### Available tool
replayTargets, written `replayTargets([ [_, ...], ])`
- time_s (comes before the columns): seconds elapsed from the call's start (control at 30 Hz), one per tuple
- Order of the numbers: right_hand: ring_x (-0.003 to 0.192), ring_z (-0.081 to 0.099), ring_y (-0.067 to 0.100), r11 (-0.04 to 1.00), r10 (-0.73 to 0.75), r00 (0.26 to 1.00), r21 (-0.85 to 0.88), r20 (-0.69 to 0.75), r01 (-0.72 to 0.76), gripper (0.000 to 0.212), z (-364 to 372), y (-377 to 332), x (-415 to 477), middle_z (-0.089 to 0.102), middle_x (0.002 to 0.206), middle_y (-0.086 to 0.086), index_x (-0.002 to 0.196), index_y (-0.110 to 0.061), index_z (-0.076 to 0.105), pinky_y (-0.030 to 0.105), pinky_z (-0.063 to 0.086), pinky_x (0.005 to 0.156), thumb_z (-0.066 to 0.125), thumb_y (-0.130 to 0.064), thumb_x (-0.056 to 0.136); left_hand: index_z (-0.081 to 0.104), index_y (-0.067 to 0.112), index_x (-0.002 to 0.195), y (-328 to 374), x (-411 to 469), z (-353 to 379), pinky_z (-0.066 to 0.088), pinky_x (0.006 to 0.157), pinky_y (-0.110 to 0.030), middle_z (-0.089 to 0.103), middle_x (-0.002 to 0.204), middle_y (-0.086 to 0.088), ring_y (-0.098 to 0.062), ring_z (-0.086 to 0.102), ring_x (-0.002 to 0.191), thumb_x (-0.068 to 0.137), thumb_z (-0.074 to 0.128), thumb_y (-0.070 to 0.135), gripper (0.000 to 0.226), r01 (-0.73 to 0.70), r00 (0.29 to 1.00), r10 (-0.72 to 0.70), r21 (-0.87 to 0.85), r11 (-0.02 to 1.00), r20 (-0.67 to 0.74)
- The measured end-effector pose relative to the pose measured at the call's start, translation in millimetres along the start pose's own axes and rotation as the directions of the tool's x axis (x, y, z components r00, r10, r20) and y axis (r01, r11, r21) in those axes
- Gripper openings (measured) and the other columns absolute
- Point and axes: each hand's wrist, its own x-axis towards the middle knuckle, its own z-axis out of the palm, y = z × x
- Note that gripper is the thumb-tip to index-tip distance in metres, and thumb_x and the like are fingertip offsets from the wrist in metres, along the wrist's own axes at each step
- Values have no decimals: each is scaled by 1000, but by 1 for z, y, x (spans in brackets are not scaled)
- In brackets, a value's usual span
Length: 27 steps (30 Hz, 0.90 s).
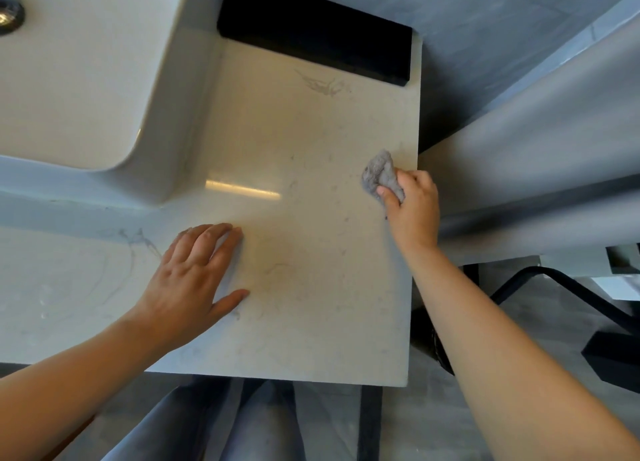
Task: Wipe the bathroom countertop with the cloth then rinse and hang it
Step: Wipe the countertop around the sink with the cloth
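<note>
Up and to the left of the left hand, a white basin [79,79] is sitting on the countertop [294,252], with a metal fixture [8,11] showing at its far left edge. The left hand [194,280] is lying flat on the pale, faintly veined stone, palm down, fingers spread and gripping nothing. Beyond both hands, against the wall, a black box [315,34] is resting along the back of the surface. Well to the right of the left hand, the right hand [412,207] is pressing a crumpled grey cloth [381,174] onto the countertop, fingers closed around the wad, right beside the counter's right edge. The cloth is bunching out past the fingertips, on the side away from the person. Below both forearms, the person's grey trousers [242,426] are showing in front of the counter's near edge.
</note>
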Motion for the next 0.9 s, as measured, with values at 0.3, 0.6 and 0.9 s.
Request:
replayTargets([
  [0.3, 89, 54, 18, 992, -99, 993, 91, 62, 93, 25, -5, -5, -120, 52, 100, -3, 106, -14, 65, 33, 48, 76, 66, -24, 84, 53, 2, 131, 23, 10, 6, 39, 102, -40, 54, 129, -13, -30, 48, 117, 86, 39, 55, 71, -158, 987, 159, -32, 987, 27],
  [0.6, 98, 54, 21, 999, -16, 1000, 37, -21, 17, 26, -25, 7, -14, 55, 108, 4, 110, -14, 66, 34, 50, 80, 66, -25, 87, 53, 3, 131, 20, 10, 10, 42, 99, -45, 53, 130, -15, -33, 47, 116, 85, 41, 57, 72, -193, 980, 193, 5, 981, 36],
  [0.9, 101, 50, 20, 992, 71, 996, 112, -47, -66, 25, -6, 18, -96, 55, 109, 7, 104, -8, 64, 22, 40, 85, 70, -20, 83, 51, 5, 133, 22, 10, 10, 42, 98, -47, 51, 132, -13, -34, 47, 117, 85, 38, 60, 75, -185, 982, 184, 16, 983, 38],
])
